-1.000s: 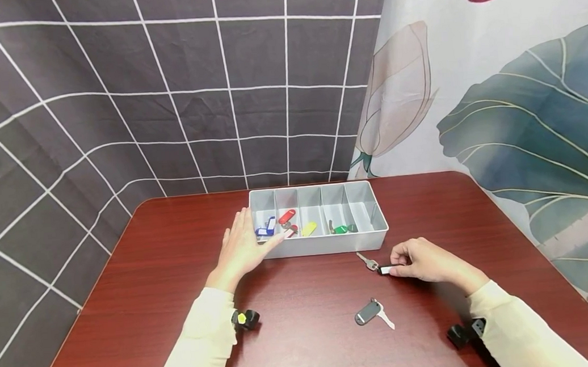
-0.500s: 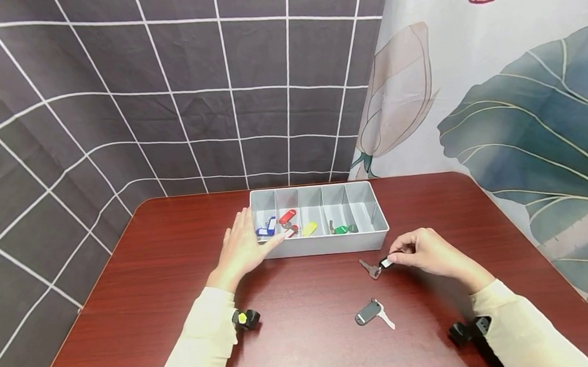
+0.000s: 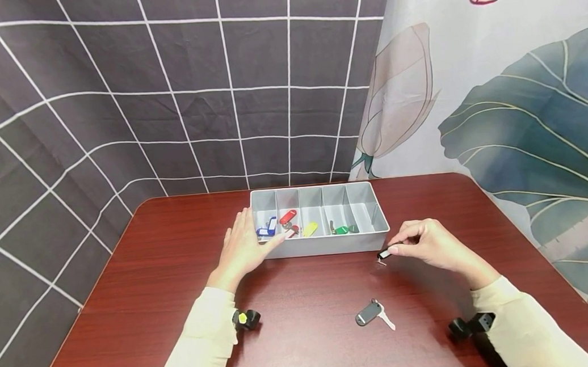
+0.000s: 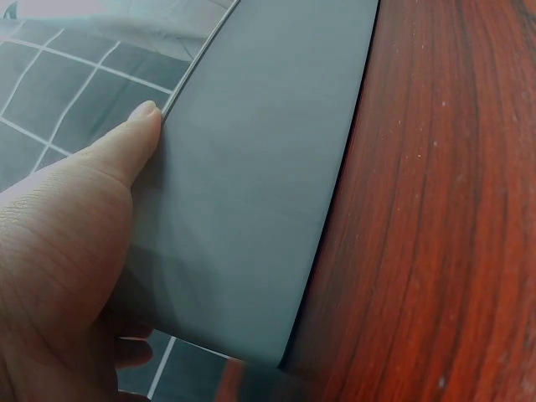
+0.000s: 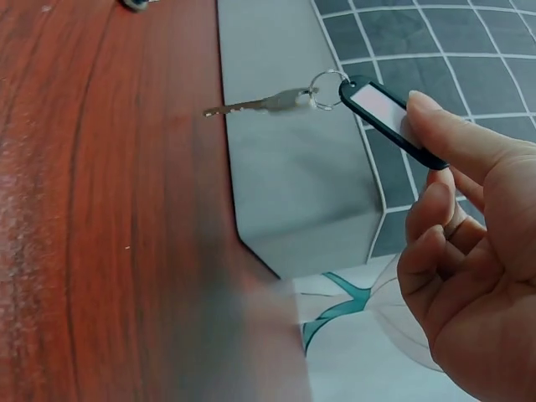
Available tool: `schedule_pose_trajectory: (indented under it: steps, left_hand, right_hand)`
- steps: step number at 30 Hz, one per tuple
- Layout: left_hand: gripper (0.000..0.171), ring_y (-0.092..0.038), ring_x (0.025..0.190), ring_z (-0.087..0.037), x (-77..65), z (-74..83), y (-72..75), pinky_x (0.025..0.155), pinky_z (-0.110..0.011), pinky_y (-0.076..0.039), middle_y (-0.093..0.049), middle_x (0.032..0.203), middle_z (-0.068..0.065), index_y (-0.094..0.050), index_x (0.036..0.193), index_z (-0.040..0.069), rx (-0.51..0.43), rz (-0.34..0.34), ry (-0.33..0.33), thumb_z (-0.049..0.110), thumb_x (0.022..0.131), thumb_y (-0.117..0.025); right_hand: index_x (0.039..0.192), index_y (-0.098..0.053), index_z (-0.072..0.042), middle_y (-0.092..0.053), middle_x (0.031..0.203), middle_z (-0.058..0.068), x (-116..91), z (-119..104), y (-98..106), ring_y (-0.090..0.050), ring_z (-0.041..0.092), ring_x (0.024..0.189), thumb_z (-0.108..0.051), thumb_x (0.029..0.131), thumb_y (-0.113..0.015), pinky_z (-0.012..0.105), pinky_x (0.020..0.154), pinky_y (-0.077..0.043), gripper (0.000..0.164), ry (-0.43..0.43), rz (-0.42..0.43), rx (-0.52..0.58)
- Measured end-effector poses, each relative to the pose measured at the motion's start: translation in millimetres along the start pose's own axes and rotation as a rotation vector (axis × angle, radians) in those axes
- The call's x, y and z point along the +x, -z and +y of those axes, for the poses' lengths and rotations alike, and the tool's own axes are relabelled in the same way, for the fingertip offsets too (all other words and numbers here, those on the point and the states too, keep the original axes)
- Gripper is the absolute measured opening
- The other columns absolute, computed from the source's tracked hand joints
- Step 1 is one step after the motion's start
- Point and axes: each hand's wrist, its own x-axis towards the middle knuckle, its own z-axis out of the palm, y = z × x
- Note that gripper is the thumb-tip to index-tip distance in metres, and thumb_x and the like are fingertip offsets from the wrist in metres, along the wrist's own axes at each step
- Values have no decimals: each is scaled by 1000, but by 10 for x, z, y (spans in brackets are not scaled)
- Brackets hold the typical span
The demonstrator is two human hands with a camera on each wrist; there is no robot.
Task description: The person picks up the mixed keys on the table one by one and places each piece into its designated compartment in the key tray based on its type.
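My right hand pinches a black key tag with a white label between thumb and fingers, off the table near the box's front right corner. A key hangs from the tag by a split ring. My left hand rests on the left end of a grey five-slot box, fingers straight along its side and thumb at the front rim. Inside the box lie blue key tags, red key tags, a yellow tag and a green tag, each colour in its own compartment.
A second black key tag with a key lies on the reddish-brown table in front of the box. Behind the table hang a dark grid-patterned curtain and a floral one. Both wrists wear small black cameras.
My right hand has lifted the black key tag off the table and drawn it up toward the box's right front corner; its key now dangles. My left hand has stayed put.
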Motion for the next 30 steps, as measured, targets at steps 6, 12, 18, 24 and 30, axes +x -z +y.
schedule_pose_trajectory:
  steps: [6, 12, 18, 24, 30]
  left_hand:
    - [108, -32, 135, -34, 17, 11, 0, 106, -59, -26, -35, 147, -17, -26, 148, 1, 3, 30, -16, 72, 74, -63]
    - [108, -36, 131, -33, 4, 22, 6, 105, -59, -28, -39, 143, -17, -28, 147, 1, -1, 35, -17, 71, 73, -64]
    - [110, -24, 141, -34, -15, 3, 5, 109, -60, -22, -27, 153, -20, -21, 151, 0, 19, -21, -2, 72, 76, -60]
    - [113, -17, 144, -33, -31, -14, 17, 111, -59, -19, -21, 156, -19, -17, 152, 1, 26, -50, 16, 76, 76, -54]
    - [119, -22, 142, -34, -17, -8, 5, 109, -60, -21, -26, 154, -18, -20, 151, 2, 6, -20, 1, 85, 71, -49]
  right_hand:
    - [87, -77, -8, -66, 75, -4, 47, -144, 39, -51, 9, 61, -4, 76, -80, 24, 51, -40, 12, -11, 20, -19]
    - [89, -75, -4, -66, 76, 1, 97, -363, 101, -53, 9, 65, 2, 81, -73, 22, 56, -42, 11, -23, 24, -30]
    - [88, -75, -6, -67, 77, 1, 144, -437, 131, -55, 7, 67, 1, 82, -73, 21, 58, -44, 9, -48, 45, -25]
    - [87, -74, -6, -66, 76, 3, 192, -496, 183, -52, 8, 66, 0, 82, -73, 23, 56, -42, 8, -62, 72, -16]
    - [88, -74, -3, -66, 77, 4, 242, -540, 246, -54, 8, 68, 0, 82, -73, 23, 58, -43, 6, -63, 106, -9]
